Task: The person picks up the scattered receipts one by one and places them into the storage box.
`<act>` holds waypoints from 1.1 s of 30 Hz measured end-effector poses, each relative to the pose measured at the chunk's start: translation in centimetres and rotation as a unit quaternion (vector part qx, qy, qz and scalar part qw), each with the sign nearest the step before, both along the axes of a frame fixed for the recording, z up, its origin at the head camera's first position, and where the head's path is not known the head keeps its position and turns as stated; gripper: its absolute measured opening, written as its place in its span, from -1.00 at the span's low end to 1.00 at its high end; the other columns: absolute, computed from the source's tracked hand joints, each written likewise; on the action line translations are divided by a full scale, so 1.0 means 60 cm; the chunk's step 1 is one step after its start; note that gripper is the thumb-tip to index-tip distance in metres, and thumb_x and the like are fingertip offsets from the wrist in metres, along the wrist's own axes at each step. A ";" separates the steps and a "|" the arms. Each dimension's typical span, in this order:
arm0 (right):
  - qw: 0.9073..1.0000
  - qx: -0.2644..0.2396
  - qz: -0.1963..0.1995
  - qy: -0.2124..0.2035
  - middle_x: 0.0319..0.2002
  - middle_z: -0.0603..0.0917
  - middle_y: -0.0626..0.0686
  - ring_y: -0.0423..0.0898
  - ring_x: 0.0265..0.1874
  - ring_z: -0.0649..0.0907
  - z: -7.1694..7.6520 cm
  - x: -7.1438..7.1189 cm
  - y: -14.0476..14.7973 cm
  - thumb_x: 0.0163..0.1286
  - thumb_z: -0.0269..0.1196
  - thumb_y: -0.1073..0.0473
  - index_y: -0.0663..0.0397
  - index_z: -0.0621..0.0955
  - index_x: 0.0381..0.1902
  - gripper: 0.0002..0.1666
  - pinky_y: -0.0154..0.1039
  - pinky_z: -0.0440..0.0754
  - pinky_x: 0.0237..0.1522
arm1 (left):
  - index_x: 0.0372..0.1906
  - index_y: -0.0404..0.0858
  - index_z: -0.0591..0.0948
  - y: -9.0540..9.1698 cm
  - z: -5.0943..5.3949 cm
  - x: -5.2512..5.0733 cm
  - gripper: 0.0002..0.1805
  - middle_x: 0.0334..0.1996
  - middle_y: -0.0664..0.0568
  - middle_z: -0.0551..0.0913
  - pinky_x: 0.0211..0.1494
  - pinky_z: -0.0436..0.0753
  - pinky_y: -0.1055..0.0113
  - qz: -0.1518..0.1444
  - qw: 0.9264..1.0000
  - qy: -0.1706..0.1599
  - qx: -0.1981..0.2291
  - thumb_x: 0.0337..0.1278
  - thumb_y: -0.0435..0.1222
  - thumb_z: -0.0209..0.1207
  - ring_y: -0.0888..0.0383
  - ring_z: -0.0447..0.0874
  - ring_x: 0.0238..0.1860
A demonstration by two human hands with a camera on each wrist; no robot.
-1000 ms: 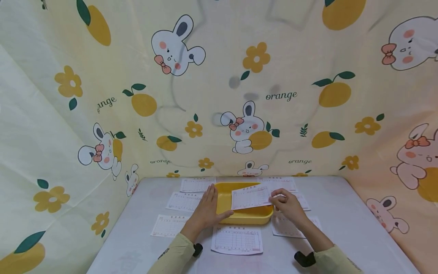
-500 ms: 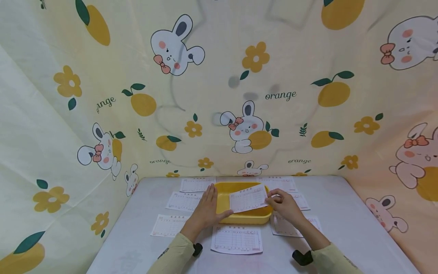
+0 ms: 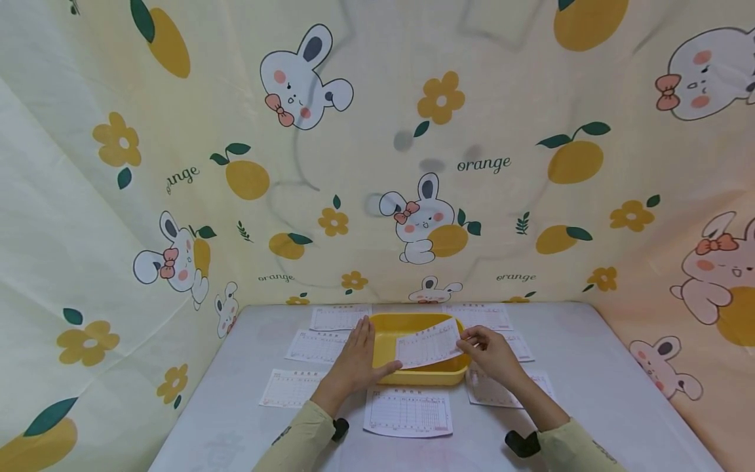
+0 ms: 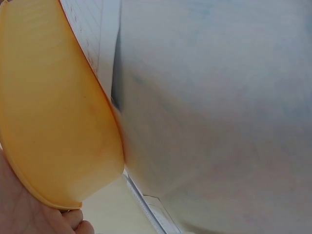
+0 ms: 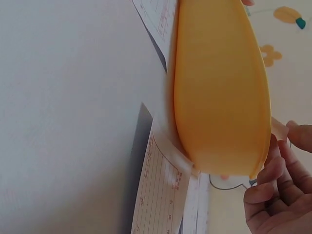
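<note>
In the head view a yellow plastic tray [image 3: 421,378] stands on the table. My left hand [image 3: 352,368] rests along its left end with straight fingers, the thumb reaching over the front rim near the corner of a printed form sheet [image 3: 427,345]. My right hand [image 3: 491,354] pinches that sheet by its right edge, between thumb and fingers. The sheet slants over the tray opening, its left part lower. In the left wrist view the tray wall [image 4: 58,107] hides most of the left fingers. The right wrist view shows the right hand [image 5: 282,190] beside the tray's end [image 5: 219,102].
Similar printed sheets lie around the tray: one in front [image 3: 407,413], several on the left, including a near-left sheet [image 3: 289,389], and several on the right, including a near-right sheet [image 3: 495,391]. A patterned cloth [image 3: 354,164] hangs behind the white table [image 3: 224,419].
My right hand has moved slightly left, carrying the pinched sheet left and lower over the tray, at a steeper slant. The left hand and the tray have stayed put.
</note>
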State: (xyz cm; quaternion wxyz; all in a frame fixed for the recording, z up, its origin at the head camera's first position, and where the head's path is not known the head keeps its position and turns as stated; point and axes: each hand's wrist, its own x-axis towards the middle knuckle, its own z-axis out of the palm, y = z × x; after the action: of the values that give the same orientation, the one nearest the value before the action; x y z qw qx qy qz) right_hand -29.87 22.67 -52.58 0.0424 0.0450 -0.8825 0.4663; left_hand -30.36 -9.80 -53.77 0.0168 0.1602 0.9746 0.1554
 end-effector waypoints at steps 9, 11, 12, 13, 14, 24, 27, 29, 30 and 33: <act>1.000 -0.007 -0.005 0.003 -0.28 0.72 0.03 -0.06 -0.32 0.56 0.003 0.003 -0.003 0.48 0.46 0.12 0.16 0.69 -0.07 -0.76 -0.36 0.56 -0.37 | 0.74 -0.37 -0.07 0.000 -0.001 0.000 0.37 0.77 -0.19 -0.20 0.76 0.00 -0.01 -0.001 1.000 0.000 0.000 0.24 0.59 -0.03 -0.13 -0.24 0.77; 1.000 -0.007 -0.009 0.002 -0.28 0.71 0.04 -0.05 -0.32 0.56 0.004 0.004 -0.004 0.47 0.47 0.12 0.16 0.69 -0.07 -0.75 -0.37 0.55 -0.38 | 0.74 -0.38 -0.07 0.000 0.001 0.000 0.37 0.77 -0.20 -0.20 0.77 -0.01 -0.01 -0.001 1.000 0.000 0.001 0.25 0.58 -0.02 -0.13 -0.25 0.77; 1.000 -0.006 -0.013 -0.001 -0.27 0.70 0.04 -0.05 -0.32 0.56 0.006 0.005 -0.005 0.48 0.47 0.12 0.16 0.68 -0.07 -0.75 -0.37 0.56 -0.39 | 0.74 -0.38 -0.07 0.000 0.001 0.000 0.36 0.77 -0.20 -0.20 0.77 -0.01 -0.01 -0.001 1.000 -0.001 0.003 0.26 0.57 0.00 -0.13 -0.25 0.77; 1.000 -0.004 -0.017 0.000 -0.27 0.70 0.04 -0.05 -0.31 0.56 0.007 0.006 -0.005 0.48 0.46 0.11 0.15 0.68 -0.08 -0.75 -0.37 0.56 -0.39 | 0.74 -0.38 -0.07 0.000 0.001 0.000 0.36 0.77 -0.20 -0.19 0.77 -0.01 -0.01 -0.001 1.000 -0.001 0.004 0.26 0.57 0.00 -0.13 -0.25 0.77; 1.000 -0.002 -0.021 -0.001 -0.26 0.70 0.04 -0.05 -0.31 0.56 0.008 0.006 -0.005 0.49 0.45 0.10 0.14 0.68 -0.08 -0.76 -0.36 0.56 -0.39 | 0.74 -0.38 -0.07 0.000 0.001 0.000 0.36 0.77 -0.20 -0.19 0.77 -0.01 -0.01 -0.001 1.000 0.000 0.004 0.26 0.56 0.01 -0.12 -0.25 0.77; 0.999 0.016 -0.032 0.021 -0.23 0.72 0.05 -0.07 -0.29 0.58 0.009 -0.003 0.022 0.54 0.40 0.11 0.17 0.69 -0.04 -0.77 -0.35 0.57 -0.31 | 0.74 -0.37 -0.08 0.002 0.000 0.001 0.33 0.77 -0.17 -0.21 0.77 -0.04 0.00 0.005 1.000 -0.005 0.006 0.29 0.52 0.06 -0.10 -0.28 0.77; 0.999 0.023 -0.036 0.028 -0.22 0.74 0.06 -0.07 -0.29 0.59 0.007 -0.007 0.036 0.54 0.40 0.11 0.18 0.68 -0.03 -0.75 -0.35 0.58 -0.31 | 0.74 -0.37 -0.08 0.003 0.001 0.001 0.33 0.77 -0.18 -0.21 0.77 -0.02 -0.01 0.006 1.000 -0.004 0.006 0.28 0.52 0.07 -0.11 -0.27 0.77; 0.998 0.027 -0.039 0.031 -0.22 0.74 0.07 -0.07 -0.29 0.59 0.006 -0.010 0.046 0.55 0.40 0.10 0.19 0.68 -0.02 -0.74 -0.35 0.58 -0.30 | 0.74 -0.37 -0.07 0.002 0.001 0.001 0.34 0.77 -0.18 -0.21 0.76 -0.01 -0.02 0.006 1.000 -0.005 0.008 0.28 0.52 0.07 -0.11 -0.26 0.77; 0.998 0.027 -0.042 0.031 -0.21 0.75 0.08 -0.06 -0.29 0.60 0.005 -0.012 0.052 0.55 0.40 0.09 0.19 0.68 -0.01 -0.73 -0.35 0.58 -0.30 | 0.74 -0.37 -0.07 0.002 0.000 0.000 0.34 0.77 -0.18 -0.21 0.76 -0.01 -0.02 0.006 1.000 -0.005 0.007 0.27 0.53 0.06 -0.11 -0.26 0.77; 0.998 0.030 -0.046 0.032 -0.19 0.75 0.11 -0.06 -0.27 0.61 0.001 -0.016 0.069 0.55 0.40 0.08 0.22 0.67 0.01 -0.69 -0.35 0.59 -0.30 | 0.74 -0.37 -0.08 0.002 -0.001 0.000 0.36 0.77 -0.18 -0.21 0.76 0.00 -0.01 0.006 1.000 -0.004 0.007 0.26 0.55 0.04 -0.11 -0.26 0.77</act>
State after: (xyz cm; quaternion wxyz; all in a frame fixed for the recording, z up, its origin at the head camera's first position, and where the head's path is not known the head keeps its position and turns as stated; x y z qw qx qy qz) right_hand -30.85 26.78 -52.52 0.0906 0.0209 -0.8953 0.4357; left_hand -30.39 -9.67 -53.82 0.0190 0.1541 0.9744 0.1625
